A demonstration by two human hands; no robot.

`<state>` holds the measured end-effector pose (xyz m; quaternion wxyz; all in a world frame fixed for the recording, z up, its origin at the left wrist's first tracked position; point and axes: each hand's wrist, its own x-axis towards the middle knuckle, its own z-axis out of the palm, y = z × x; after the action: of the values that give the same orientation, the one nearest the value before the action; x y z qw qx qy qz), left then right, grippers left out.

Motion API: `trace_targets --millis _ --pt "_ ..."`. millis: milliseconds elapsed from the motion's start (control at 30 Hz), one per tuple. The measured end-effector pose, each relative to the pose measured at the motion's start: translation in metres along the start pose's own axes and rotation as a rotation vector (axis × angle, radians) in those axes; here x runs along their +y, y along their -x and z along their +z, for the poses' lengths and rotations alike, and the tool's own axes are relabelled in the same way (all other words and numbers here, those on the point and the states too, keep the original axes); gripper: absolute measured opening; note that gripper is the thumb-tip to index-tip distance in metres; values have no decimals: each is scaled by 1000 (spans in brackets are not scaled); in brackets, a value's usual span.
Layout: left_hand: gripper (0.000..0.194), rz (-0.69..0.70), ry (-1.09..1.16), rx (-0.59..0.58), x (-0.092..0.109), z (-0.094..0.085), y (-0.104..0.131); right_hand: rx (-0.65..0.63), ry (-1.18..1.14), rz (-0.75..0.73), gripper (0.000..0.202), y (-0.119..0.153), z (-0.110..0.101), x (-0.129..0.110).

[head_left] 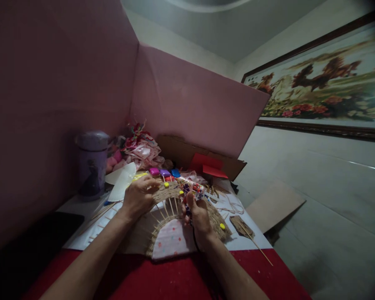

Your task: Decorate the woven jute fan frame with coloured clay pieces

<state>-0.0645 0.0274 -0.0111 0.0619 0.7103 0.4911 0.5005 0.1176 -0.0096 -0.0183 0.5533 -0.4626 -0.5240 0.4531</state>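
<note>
A fan-shaped woven piece (167,192) lies before me, with a twine outer band, bare sticks and a pale, dotted half-round centre (171,239). Yellow dots (222,226) sit on its band. At the band's left end is my left hand (140,193), fingers curled together; what they pinch is hidden. My right hand (198,212) is closed around a flower-patterned glue gun (187,196), held over the band's right half. A black cord (195,241) hangs below that hand. The tool's tip is hard to make out.
Pink, purple and blue packets (165,173) lie behind the fan. A lidded purple cup (92,164) stands left, near a heap of pink ribbon (143,152). Cardboard (175,150) leans at the back. On the right lies a brown scrap (241,226) with a thin stick (259,248).
</note>
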Motion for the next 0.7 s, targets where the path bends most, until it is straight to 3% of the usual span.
trace_targets --millis 267,467,700 --pt "16 -83 -281 -181 -2 -4 -2 36 15 -42 52 -1 -2 6" --pt "15 10 -246 -225 -2 -5 -2 40 69 -76 56 -2 -5 11" --pt "16 0 -255 -228 -4 -2 -1 52 61 -105 56 -1 -5 10"
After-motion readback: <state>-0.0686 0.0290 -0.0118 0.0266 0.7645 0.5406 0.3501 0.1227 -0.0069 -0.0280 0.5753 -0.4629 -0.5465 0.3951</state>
